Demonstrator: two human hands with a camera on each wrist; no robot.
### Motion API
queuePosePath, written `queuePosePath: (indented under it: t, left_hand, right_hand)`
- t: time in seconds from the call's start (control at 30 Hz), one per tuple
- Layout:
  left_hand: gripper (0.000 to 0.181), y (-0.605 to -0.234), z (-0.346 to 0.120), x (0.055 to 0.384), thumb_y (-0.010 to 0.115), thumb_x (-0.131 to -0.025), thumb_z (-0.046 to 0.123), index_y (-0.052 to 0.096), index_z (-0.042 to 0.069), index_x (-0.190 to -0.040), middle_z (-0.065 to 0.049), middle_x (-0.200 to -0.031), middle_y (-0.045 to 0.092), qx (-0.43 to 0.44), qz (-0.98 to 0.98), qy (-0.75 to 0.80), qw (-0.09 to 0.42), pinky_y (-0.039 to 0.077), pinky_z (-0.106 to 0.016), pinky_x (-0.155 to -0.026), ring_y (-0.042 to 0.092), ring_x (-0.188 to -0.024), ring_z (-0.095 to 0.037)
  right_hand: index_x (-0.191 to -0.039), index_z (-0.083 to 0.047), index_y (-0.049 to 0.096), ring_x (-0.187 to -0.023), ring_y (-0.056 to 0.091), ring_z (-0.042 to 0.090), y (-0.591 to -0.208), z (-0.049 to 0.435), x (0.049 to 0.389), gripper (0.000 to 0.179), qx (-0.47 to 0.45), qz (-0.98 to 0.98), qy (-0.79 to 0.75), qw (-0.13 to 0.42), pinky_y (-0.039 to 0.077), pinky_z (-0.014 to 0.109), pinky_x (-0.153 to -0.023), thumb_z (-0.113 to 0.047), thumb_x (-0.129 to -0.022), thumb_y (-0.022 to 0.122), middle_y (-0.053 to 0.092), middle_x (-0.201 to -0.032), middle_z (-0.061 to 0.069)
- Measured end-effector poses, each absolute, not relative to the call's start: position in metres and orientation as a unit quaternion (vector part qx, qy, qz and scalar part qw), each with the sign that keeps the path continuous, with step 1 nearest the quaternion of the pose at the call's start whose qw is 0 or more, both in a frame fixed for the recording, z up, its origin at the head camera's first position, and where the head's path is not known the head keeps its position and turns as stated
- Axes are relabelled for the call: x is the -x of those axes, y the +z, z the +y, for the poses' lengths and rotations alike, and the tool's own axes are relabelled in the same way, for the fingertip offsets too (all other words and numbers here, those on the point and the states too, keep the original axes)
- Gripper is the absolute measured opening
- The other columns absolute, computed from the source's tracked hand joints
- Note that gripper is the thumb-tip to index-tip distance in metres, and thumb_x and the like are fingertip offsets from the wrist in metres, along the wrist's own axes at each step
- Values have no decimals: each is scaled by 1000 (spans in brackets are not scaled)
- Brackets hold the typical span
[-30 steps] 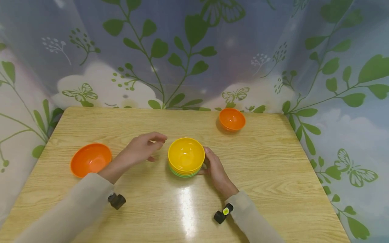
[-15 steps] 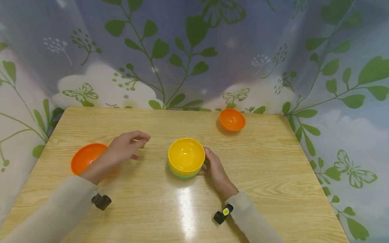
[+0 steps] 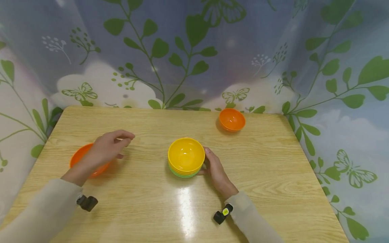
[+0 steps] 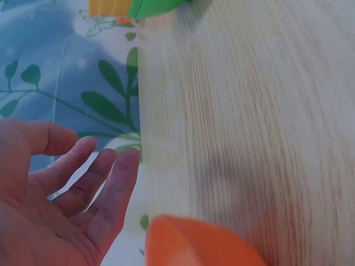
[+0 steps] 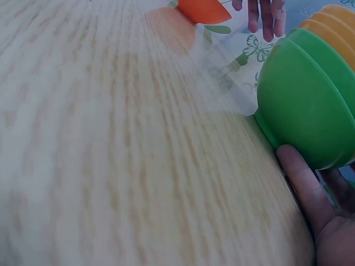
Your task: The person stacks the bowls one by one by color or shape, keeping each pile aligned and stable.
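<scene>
A stack of bowls (image 3: 186, 156), yellow on top and green below, stands upright in the middle of the table. My right hand (image 3: 216, 172) grips the stack from its right side, thumb near the yellow rim. In the right wrist view, a finger (image 5: 302, 185) lies against the base of the green bowl (image 5: 305, 100). My left hand (image 3: 107, 148) hangs over the far right part of an orange bowl (image 3: 79, 158), holding nothing, its fingers loosely bent. That hand and forearm hide part of the orange bowl, whose edge shows low in the left wrist view.
A second orange bowl (image 3: 232, 120) sits near the table's back edge, right of the stack. The wooden table (image 3: 258, 158) backs onto a curtain (image 3: 170, 50) printed with leaves and butterflies. Each wrist carries a small black camera.
My left hand has moved left, away from the stack and over the left orange bowl. The right hand and the stack have stayed in place.
</scene>
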State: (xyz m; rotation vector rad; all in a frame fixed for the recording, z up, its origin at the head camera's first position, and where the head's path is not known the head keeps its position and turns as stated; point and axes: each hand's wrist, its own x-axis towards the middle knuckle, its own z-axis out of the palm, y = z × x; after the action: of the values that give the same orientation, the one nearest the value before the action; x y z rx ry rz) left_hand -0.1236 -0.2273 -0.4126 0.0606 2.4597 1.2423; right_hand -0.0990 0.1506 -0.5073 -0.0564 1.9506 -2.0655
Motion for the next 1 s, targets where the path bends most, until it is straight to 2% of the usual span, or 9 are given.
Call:
queuePosePath:
  t: [0.2, 0.43, 0.6, 0.73, 1.0]
  left_hand:
    - [47, -413, -239, 122, 50, -118, 33, 56, 6, -156, -25, -161, 53, -16, 890, 416, 185, 68, -47, -88, 63, -133, -46]
    - [49, -419, -259, 119, 49, -118, 37, 56, 7, -156, -27, -159, 55, -18, 903, 394, 172, 67, -48, -88, 73, -115, -41]
    - [51, -417, -271, 118, 47, -118, 39, 54, 8, -158, -28, -156, 56, -16, 904, 392, 172, 67, -51, -92, 69, -123, -44]
    - [53, -416, -278, 116, 48, -117, 41, 53, 7, -158, -30, -155, 56, -8, 904, 392, 171, 68, -48, -90, 65, -128, -47]
    - [53, -414, -290, 115, 47, -117, 40, 54, 5, -157, -33, -154, 55, -6, 918, 365, 153, 67, -54, -91, 80, -101, -33]
  right_hand:
    - [-157, -11, 55, -145, 55, 31, -508, 150, 99, 63, 19, 677, -720, 150, 70, 43, -85, -55, -116, 34, 56, -162, 9]
    - [-157, -9, 55, -146, 55, 32, -508, 150, 100, 65, 21, 680, -718, 147, 70, 45, -85, -54, -117, 33, 56, -162, 12]
    - [-156, -8, 56, -146, 55, 32, -507, 150, 99, 64, 16, 677, -721, 147, 70, 47, -86, -53, -117, 33, 57, -161, 13]
    - [-156, -8, 56, -144, 57, 32, -506, 150, 99, 63, 15, 678, -721, 147, 70, 46, -85, -52, -117, 33, 57, -160, 13]
    - [-156, -9, 56, -143, 57, 31, -505, 149, 98, 63, 15, 677, -721, 146, 70, 44, -83, -52, -117, 32, 58, -160, 13]
